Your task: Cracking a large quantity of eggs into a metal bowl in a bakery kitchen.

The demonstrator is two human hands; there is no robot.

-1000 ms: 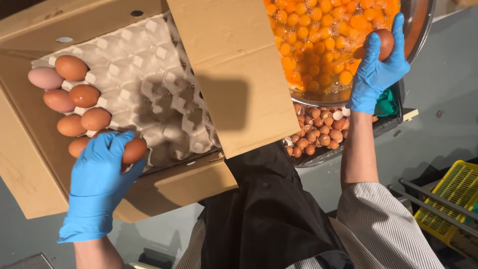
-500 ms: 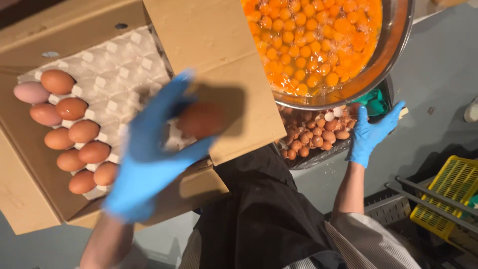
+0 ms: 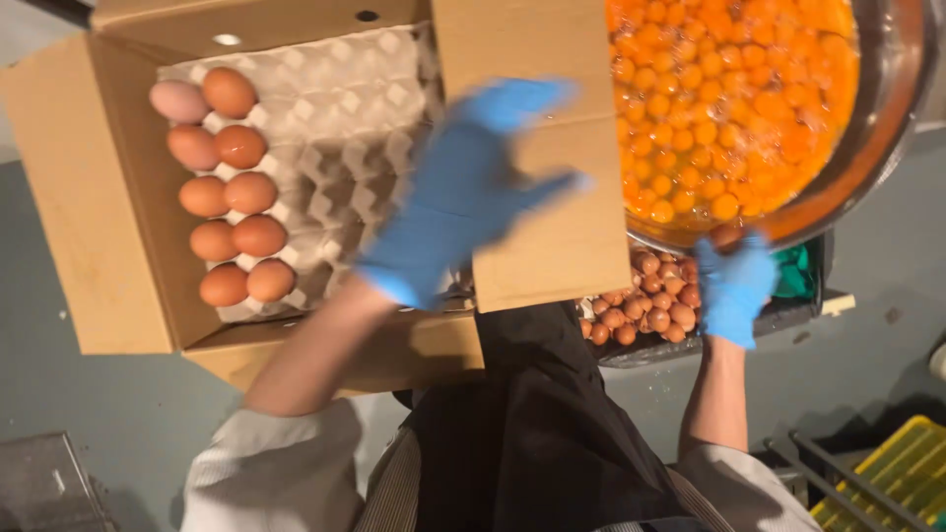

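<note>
You are looking down on a smooth grey floor [image 3: 118,433] — it is running under everything in view. A grey metal box [image 3: 44,488] is sitting at the lower left corner. At the lower right, a yellow slatted crate [image 3: 892,478] is lying beside dark metal bars [image 3: 823,463] — the light is falling evenly, soft shadows only.

Eggs [image 3: 229,187] are sitting in two columns at the left of a tray [image 3: 340,128] lying in the box [image 3: 89,207]. Right of the box, a bowl [image 3: 892,118] is holding yolks [image 3: 734,99]. Shells [image 3: 645,300] are lying in a bin [image 3: 803,305] nearer, under the bowl.
</note>
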